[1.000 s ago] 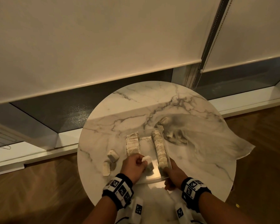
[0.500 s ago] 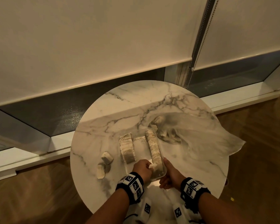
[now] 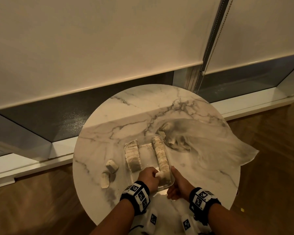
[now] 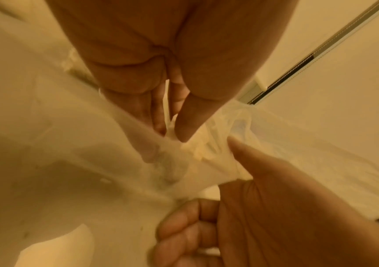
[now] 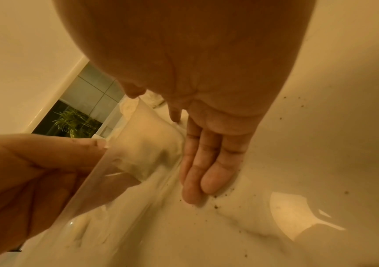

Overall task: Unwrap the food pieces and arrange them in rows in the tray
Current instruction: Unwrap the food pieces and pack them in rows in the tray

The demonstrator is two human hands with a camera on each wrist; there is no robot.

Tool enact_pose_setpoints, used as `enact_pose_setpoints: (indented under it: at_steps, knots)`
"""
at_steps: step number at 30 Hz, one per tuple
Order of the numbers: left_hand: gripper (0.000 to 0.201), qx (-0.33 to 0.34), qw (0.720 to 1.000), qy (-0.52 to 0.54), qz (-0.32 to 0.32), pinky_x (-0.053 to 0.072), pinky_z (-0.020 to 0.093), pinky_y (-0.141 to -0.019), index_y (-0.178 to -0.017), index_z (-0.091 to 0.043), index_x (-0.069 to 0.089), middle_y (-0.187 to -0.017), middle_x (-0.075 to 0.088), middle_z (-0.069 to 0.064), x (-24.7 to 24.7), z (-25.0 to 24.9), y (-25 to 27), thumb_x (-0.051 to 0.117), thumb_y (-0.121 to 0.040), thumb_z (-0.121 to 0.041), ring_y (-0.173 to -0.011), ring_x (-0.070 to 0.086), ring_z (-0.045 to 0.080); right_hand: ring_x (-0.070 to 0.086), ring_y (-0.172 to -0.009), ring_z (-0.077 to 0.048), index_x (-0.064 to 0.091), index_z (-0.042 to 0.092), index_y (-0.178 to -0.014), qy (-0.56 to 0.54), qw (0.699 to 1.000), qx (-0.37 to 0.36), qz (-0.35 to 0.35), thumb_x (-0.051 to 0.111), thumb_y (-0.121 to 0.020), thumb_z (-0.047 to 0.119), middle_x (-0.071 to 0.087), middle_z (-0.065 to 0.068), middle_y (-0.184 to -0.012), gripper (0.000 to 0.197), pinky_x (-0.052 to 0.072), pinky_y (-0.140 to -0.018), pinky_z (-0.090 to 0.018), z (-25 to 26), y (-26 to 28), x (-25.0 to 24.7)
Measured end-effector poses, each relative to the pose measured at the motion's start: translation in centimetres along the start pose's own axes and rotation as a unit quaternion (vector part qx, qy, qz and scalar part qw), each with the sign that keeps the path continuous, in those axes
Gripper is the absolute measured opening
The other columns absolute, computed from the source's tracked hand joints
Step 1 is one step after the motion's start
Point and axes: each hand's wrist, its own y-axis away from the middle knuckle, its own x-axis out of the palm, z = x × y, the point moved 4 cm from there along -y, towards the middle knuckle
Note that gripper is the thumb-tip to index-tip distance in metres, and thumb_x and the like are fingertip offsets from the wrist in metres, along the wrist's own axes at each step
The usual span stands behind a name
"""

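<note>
Left hand (image 3: pixel 148 177): fingers pinch a pale food piece (image 3: pixel 159 174) at the near end of the right-hand row.
Right hand (image 3: pixel 177 185): fingers straight and together, flat against the clear tray (image 3: pixel 171 181) wall.
Tray: on bench (image 3: pixel 202 175), between both hands.
Loose pieces (image 3: pixel 109 173): left of the left hand.

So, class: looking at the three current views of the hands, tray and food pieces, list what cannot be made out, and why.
- Head view: the near end of the tray is covered by the left hand.
- Left wrist view: the piece pinched by the fingers is blurred and mostly hidden.
- Right wrist view: whether the right hand touches the tray; blur.
- Head view: whether the two loose pieces are wrapped; too small.
</note>
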Motion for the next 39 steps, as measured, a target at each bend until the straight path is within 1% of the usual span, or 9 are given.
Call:
enact_pose_setpoints:
  at_steps: [2,4,6,7,9,15,29,34,39]
  knots:
    - [0.009,0.004,0.999,0.01,-0.033,0.05,0.025,-0.078,-0.096,-0.024,0.067,-0.095,0.067,-0.002,-1.6,0.0,-0.3,0.064,-0.088,-0.024,-0.089,0.062,0.016,0.068,-0.065,-0.029,0.067,0.003,-0.099,-0.001,1.0,-0.007,0.004,0.017,-0.082,0.085,0.066,-0.016,-0.072,0.097,0.051,-0.058,-0.028,0.1,0.2,-0.1]
    - [0.012,0.008,0.996,0.019,-0.092,0.043,0.022,-0.075,-0.099,-0.019,0.069,-0.092,0.065,-0.002,-4.0,-0.4,-0.9,0.063,-0.09,-0.026,-0.089,0.061,0.016,0.068,-0.067,-0.029,0.061,0.008,-0.118,0.007,1.0,-0.019,0.008,0.026,-0.079,0.089,0.067,-0.017,-0.074,0.096,0.052,-0.057,-0.027,0.2,0.3,-0.1]
    - [0.014,0.004,0.991,0.027,-0.132,0.039,0.02,-0.073,-0.097,-0.018,0.07,-0.088,0.064,-0.002,-6.0,-1.2,-1.7,0.064,-0.092,-0.029,-0.085,0.058,0.016,0.068,-0.066,-0.031,0.031,0.029,-0.149,0.022,0.999,-0.046,0.004,0.047,-0.089,0.072,0.067,-0.019,-0.076,0.075,0.051,-0.054,-0.028,0.3,0.5,0.0]
    - [0.014,-0.001,0.99,0.025,-0.14,0.04,0.021,-0.073,-0.096,-0.017,0.07,-0.089,0.065,-0.001,-6.7,-1.7,-2.2,0.064,-0.092,-0.03,-0.085,0.059,0.018,0.067,-0.065,-0.031,0.017,0.037,-0.153,0.033,0.998,-0.058,-0.001,0.055,-0.092,0.06,0.066,-0.019,-0.077,0.075,0.05,-0.052,-0.029,0.4,0.4,0.0]
    - [0.013,-0.006,0.99,0.008,-0.138,0.048,0.027,-0.076,-0.096,-0.016,0.07,-0.097,0.07,0.005,-7.4,-2.6,-3.5,0.065,-0.09,-0.027,-0.092,0.064,0.024,0.066,-0.063,-0.029,0.008,0.043,-0.154,0.064,0.995,-0.072,-0.005,0.063,-0.092,0.048,0.066,-0.017,-0.076,0.083,0.05,-0.052,-0.03,0.4,0.4,0.3]
    - [0.029,-0.024,0.991,-0.051,-0.12,0.051,0.036,-0.093,-0.111,-0.01,0.068,-0.117,0.066,0.015,-7.7,-4.3,-6.1,0.064,-0.09,-0.029,-0.11,0.061,0.031,0.065,-0.059,-0.022,0.007,0.043,-0.155,0.098,0.991,-0.094,-0.012,0.061,-0.092,0.054,0.068,-0.007,-0.077,0.083,0.052,-0.052,-0.03,0.9,0.9,0.7]
    - [0.023,-0.059,0.986,-0.055,-0.147,0.052,0.035,-0.074,-0.097,-0.001,0.074,-0.098,0.072,0.022,-8.2,-5.6,-7.4,0.062,-0.09,-0.02,-0.095,0.067,0.038,0.067,-0.061,-0.024,0.01,0.051,-0.151,0.111,0.988,-0.102,-0.02,0.061,-0.082,0.07,0.073,-0.017,-0.088,0.088,0.057,-0.06,-0.036,0.4,-0.2,0.5]
    - [0.027,-0.069,0.983,-0.027,-0.17,0.054,0.036,-0.073,-0.093,0.004,0.071,-0.095,0.071,0.023,-8.4,-5.7,-7.4,0.062,-0.091,-0.021,-0.092,0.068,0.038,0.067,-0.062,-0.025,0.011,0.05,-0.151,0.107,0.989,-0.099,-0.014,0.061,-0.085,0.066,0.072,-0.013,-0.084,0.085,0.057,-0.061,-0.036,0.4,-0.2,0.4]
    - [0.034,-0.074,0.979,-0.027,-0.185,0.052,0.037,-0.081,-0.105,0.006,0.064,-0.109,0.067,0.023,-8.8,-6.0,-6.8,0.061,-0.094,-0.026,-0.104,0.064,0.038,0.067,-0.062,-0.024,0.011,0.05,-0.151,0.111,0.989,-0.098,-0.012,0.06,-0.085,0.066,0.071,-0.01,-0.077,0.083,0.056,-0.061,-0.036,0.4,0.0,0.3]
